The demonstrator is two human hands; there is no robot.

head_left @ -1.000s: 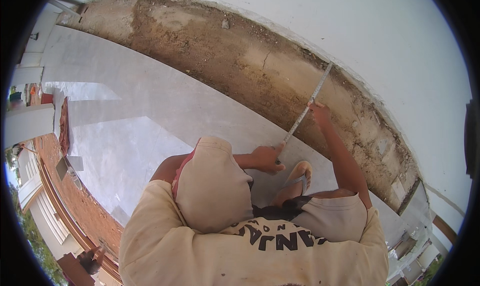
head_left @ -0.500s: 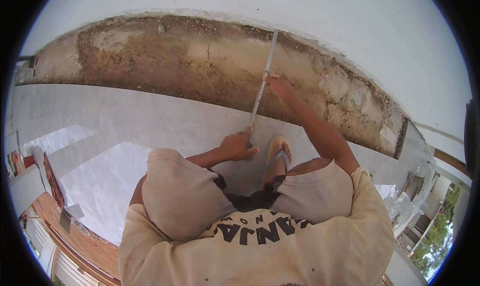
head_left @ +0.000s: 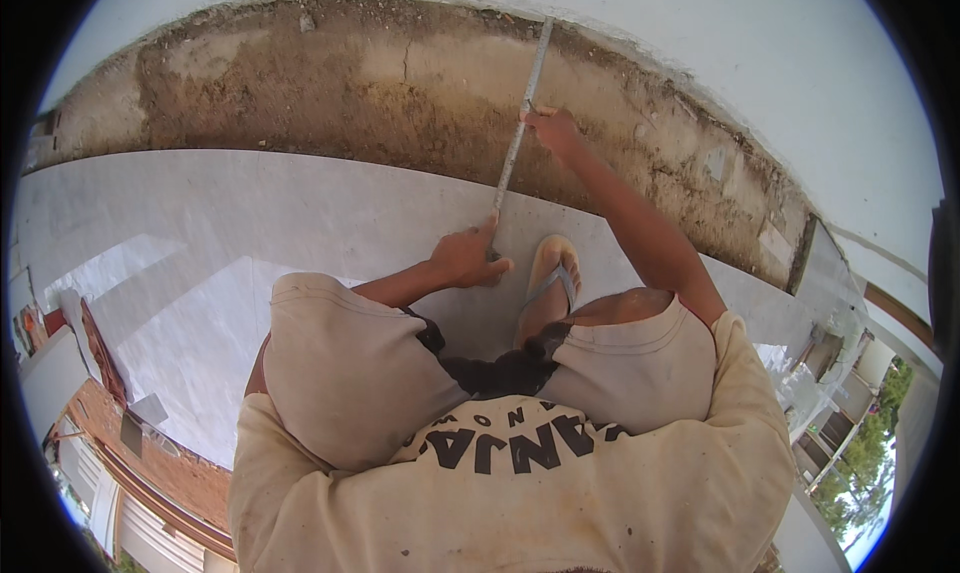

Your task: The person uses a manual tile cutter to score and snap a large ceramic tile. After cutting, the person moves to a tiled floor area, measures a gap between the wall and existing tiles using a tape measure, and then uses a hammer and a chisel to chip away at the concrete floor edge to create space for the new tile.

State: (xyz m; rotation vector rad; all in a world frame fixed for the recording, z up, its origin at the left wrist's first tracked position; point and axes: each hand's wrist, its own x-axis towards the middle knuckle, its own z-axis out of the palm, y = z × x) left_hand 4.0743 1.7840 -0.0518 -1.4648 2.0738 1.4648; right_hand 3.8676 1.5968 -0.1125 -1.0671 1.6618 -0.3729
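Observation:
A pale tape measure blade [head_left: 536, 68] runs straight across a bare earth-brown strip [head_left: 320, 88], from the foot of the white wall to the edge of the grey tiled floor [head_left: 390, 208]. Its near end is in my left hand [head_left: 468, 257], whose fingers curl round it just over the tile edge; a dark bit shows there, though the case is mostly hidden. Farther out, my right hand [head_left: 556, 135] pinches the blade about midway, above the brown strip.
The white wall [head_left: 760, 83] curves along the far side. My sandalled foot [head_left: 550, 288] stands on the tiles between my knees. A sheet of light lies on the floor at left, near brick-red ground [head_left: 185, 473]. Rubble and trees show at far right.
The whole scene sits higher in the picture as the view tilts down slightly. Both hands keep their hold on the tape measure, which still spans the brown strip.

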